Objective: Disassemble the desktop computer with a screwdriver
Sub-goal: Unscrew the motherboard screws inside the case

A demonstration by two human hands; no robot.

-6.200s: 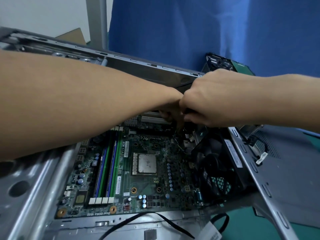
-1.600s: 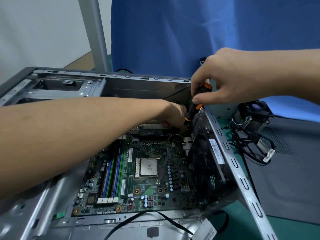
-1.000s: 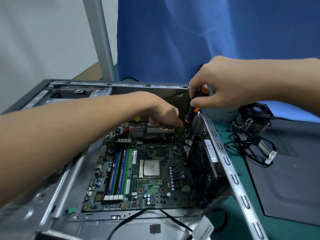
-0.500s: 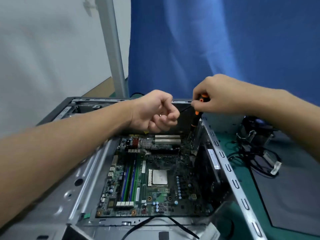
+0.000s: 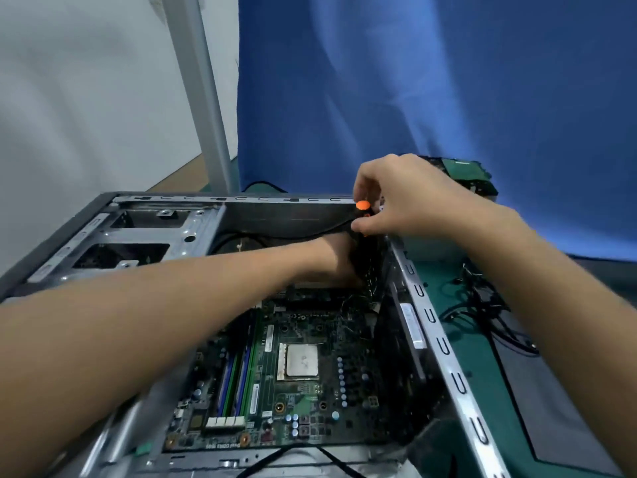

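Pinches the orange-capped screwdriver (image 5: 362, 205) with the right hand (image 5: 406, 201); holds the left hand (image 5: 336, 257) inside the open computer case (image 5: 444, 343).

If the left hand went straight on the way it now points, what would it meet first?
Probably the screwdriver gripped by the right hand, right ahead of the left hand; whether they already touch is unclear. Behind it stands the case wall.
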